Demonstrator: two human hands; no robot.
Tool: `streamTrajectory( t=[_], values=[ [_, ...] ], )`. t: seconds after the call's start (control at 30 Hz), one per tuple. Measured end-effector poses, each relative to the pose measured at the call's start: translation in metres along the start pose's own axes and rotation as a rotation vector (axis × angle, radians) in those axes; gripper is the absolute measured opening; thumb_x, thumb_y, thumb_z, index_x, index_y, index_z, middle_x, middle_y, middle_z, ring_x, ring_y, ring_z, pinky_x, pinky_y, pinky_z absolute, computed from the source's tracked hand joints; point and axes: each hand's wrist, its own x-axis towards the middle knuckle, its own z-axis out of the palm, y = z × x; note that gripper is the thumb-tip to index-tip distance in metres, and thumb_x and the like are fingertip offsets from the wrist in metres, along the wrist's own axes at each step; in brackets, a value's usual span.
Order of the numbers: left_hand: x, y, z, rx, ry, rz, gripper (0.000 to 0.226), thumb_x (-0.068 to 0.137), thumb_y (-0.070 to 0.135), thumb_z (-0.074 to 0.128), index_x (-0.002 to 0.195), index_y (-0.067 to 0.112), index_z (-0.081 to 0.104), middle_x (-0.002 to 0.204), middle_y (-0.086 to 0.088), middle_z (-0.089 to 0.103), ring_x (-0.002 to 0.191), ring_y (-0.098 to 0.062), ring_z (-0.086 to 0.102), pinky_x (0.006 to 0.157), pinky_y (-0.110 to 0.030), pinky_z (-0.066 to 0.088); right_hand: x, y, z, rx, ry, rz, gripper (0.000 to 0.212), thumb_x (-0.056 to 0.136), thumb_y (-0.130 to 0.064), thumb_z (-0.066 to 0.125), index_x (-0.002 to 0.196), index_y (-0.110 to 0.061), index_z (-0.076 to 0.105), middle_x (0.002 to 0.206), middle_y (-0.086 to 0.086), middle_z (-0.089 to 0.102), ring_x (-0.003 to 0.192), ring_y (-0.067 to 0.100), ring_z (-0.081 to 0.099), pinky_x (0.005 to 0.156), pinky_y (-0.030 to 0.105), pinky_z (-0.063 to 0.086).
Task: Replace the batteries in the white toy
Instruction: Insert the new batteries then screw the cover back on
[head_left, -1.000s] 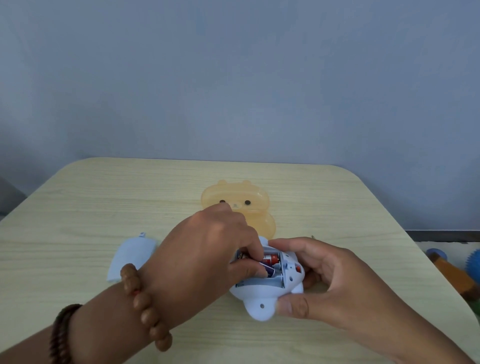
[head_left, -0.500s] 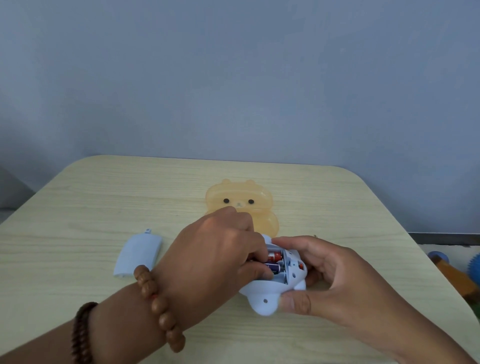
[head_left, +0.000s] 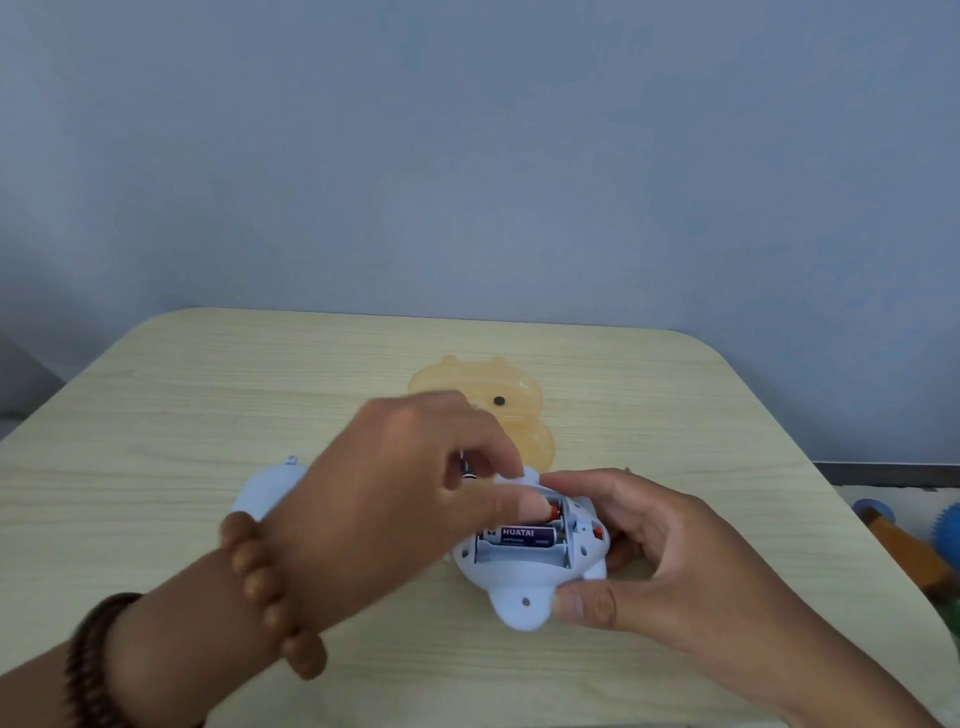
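The right hand is clamping the white toy on the worktop, compartment up. The left hand's narrow grip is pinching a battery just above it; a purple battery is lying below. Removal seems underway; next, lifting clear.

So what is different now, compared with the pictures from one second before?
The left hand has lifted from the toy's open battery slot, pinching a battery it pulled out; the nearest slot is now empty, and the purple battery shows fully. The right hand holds the toy as before. The loose cover and the orange shell lie unmoved.
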Motion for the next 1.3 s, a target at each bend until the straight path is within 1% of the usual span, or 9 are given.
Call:
streamTrajectory(
  t=[0.1, 0.2, 0.43, 0.6, 0.73, 0.83, 1.0, 1.2, 1.3],
  values=[
    [0.000, -0.005, -0.008, 0.009, 0.043, -0.124, 0.035, 0.065, 0.066, 0.068, 0.090, 0.041, 0.064, 0.085, 0.018, 0.066, 0.079, -0.002, 0.063, 0.058, -0.016, 0.048, 0.000, 0.001, 0.001, -0.020, 0.012, -0.001, 0.066, 0.065, -0.030, 0.094, 0.123, -0.043, 0.065, 0.119, -0.010, 0.076, 0.101, 0.014, 0.072, 0.084, 0.020, 0.055],
    [-0.004, -0.006, 0.003, -0.052, -0.070, -0.266, 0.044, 0.060, 0.065, 0.076, 0.095, 0.043, 0.061, 0.089, 0.022, 0.064, 0.073, 0.005, 0.064, 0.048, -0.014, 0.047, 0.000, 0.002, 0.002, -0.044, 0.016, 0.005, 0.069, 0.063, -0.036, 0.094, 0.124, -0.045, 0.063, 0.120, -0.011, 0.076, 0.102, 0.018, 0.071, 0.087, 0.029, 0.056],
    [-0.002, -0.013, 0.018, -0.133, -0.171, -0.349, 0.036, 0.064, 0.044, 0.084, 0.092, 0.039, 0.062, 0.085, 0.024, 0.069, 0.064, -0.001, 0.064, 0.051, -0.014, 0.050, -0.001, 0.004, 0.001, -0.043, 0.017, 0.002, 0.070, 0.066, -0.031, 0.095, 0.126, -0.045, 0.063, 0.124, -0.011, 0.074, 0.109, 0.022, 0.069, 0.099, 0.044, 0.055],
    [-0.001, -0.013, 0.020, -0.094, -0.177, -0.327, 0.037, 0.064, 0.044, 0.084, 0.092, 0.037, 0.060, 0.081, 0.017, 0.070, 0.068, 0.005, 0.063, 0.053, -0.010, 0.048, -0.001, 0.006, 0.002, -0.055, 0.028, -0.005, 0.069, 0.064, -0.030, 0.094, 0.124, -0.048, 0.063, 0.122, -0.012, 0.074, 0.108, 0.019, 0.070, 0.100, 0.044, 0.056],
    [0.001, -0.012, 0.007, -0.130, -0.212, -0.308, 0.043, 0.061, 0.056, 0.081, 0.095, 0.040, 0.061, 0.087, 0.020, 0.070, 0.071, 0.002, 0.066, 0.054, -0.017, 0.054, -0.001, 0.005, 0.001, -0.060, 0.031, -0.011, 0.069, 0.065, -0.031, 0.094, 0.124, -0.049, 0.062, 0.121, -0.013, 0.075, 0.107, 0.020, 0.069, 0.100, 0.046, 0.055],
    [-0.001, -0.022, -0.020, -0.001, -0.235, -0.272, 0.057, 0.056, 0.079, 0.066, 0.104, 0.051, 0.053, 0.102, 0.033, 0.062, 0.077, 0.005, 0.067, 0.057, -0.020, 0.053, -0.001, 0.008, 0.000, -0.070, 0.033, -0.008, 0.069, 0.067, -0.028, 0.094, 0.125, -0.049, 0.062, 0.121, -0.015, 0.075, 0.106, 0.019, 0.069, 0.099, 0.046, 0.054],
    [-0.015, -0.034, -0.031, 0.230, -0.348, -0.347, 0.065, 0.055, 0.072, 0.074, 0.110, 0.052, 0.045, 0.098, 0.025, 0.058, 0.087, 0.016, 0.056, 0.059, -0.014, 0.046, 0.000, 0.007, 0.002, -0.062, 0.037, -0.019, 0.069, 0.068, -0.028, 0.095, 0.126, -0.047, 0.062, 0.121, -0.013, 0.075, 0.108, 0.025, 0.068, 0.100, 0.049, 0.053],
    [-0.019, -0.030, -0.017, 0.246, -0.357, -0.382, 0.062, 0.057, 0.068, 0.075, 0.103, 0.043, 0.041, 0.091, 0.019, 0.059, 0.077, 0.003, 0.060, 0.062, -0.016, 0.046, 0.000, 0.009, 0.001, -0.050, 0.034, -0.035, 0.069, 0.065, -0.031, 0.094, 0.124, -0.048, 0.063, 0.120, -0.014, 0.076, 0.103, 0.018, 0.069, 0.085, 0.018, 0.053],
    [-0.023, -0.028, -0.010, 0.284, -0.316, -0.374, 0.046, 0.069, 0.053, 0.074, 0.099, 0.039, 0.042, 0.079, 0.014, 0.063, 0.073, -0.002, 0.061, 0.074, -0.030, 0.053, -0.001, 0.008, 0.001, -0.055, 0.029, -0.032, 0.069, 0.067, -0.026, 0.095, 0.125, -0.047, 0.064, 0.120, -0.014, 0.076, 0.102, 0.016, 0.070, 0.084, 0.015, 0.052]
  ],
)
